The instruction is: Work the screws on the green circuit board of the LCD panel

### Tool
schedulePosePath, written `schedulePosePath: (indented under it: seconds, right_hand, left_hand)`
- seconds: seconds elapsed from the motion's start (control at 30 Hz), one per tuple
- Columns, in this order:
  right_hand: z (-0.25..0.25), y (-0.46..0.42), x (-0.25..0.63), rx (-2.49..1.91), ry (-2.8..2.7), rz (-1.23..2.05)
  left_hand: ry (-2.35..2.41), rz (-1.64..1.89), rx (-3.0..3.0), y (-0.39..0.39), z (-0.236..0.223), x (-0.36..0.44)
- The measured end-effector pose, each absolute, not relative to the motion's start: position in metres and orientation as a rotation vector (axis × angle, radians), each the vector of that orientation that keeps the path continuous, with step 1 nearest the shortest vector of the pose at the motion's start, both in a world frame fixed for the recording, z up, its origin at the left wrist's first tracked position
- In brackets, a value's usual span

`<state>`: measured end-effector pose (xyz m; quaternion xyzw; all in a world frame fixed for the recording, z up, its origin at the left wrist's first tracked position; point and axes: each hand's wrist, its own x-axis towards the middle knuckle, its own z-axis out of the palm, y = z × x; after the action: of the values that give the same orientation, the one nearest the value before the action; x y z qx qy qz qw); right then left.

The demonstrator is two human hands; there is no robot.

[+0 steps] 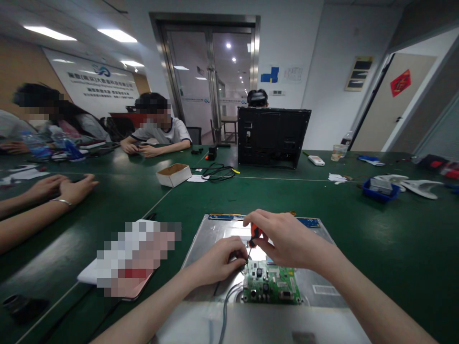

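Observation:
In front of me lies a flat silver metal panel, with a green circuit board on it. My right hand is closed around the orange and black handle of a screwdriver. The thin shaft points down to the upper left corner of the board. Beside that tip, my left hand has its fingers pinched together; what they hold, if anything, is hidden. A grey cable curves over the panel from the board's left side. A narrow blue strip board runs along the panel's far edge.
A dark monitor back stands across the green table. An open white box and black cable lie nearer. Blurred papers are at left, near another person's hands. A blue tray sits right.

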<state>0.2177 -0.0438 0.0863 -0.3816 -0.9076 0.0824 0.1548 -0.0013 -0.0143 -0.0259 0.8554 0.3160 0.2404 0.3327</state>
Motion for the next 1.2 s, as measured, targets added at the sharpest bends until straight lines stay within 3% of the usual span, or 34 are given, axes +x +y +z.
schedulePosePath:
  seconds: [0.37, 0.77, 1.2]
  right_hand:
    - [0.0877, -0.043, 0.2144, -1.153, -2.604, 0.189]
    - [0.09, -0.0475, 0.2173, -1.133, -2.574, 0.372]
    - [0.0905, -0.0456, 0.2146, -1.115, -2.589, 0.243]
  left_hand:
    - [0.825, 0.613, 2.245, -0.0135, -0.026, -0.001]
    - [0.823, 0.612, 2.252, -0.0135, -0.0281, -0.0016]
    - [0.823, 0.584, 2.254, -0.013, -0.0308, -0.0033]
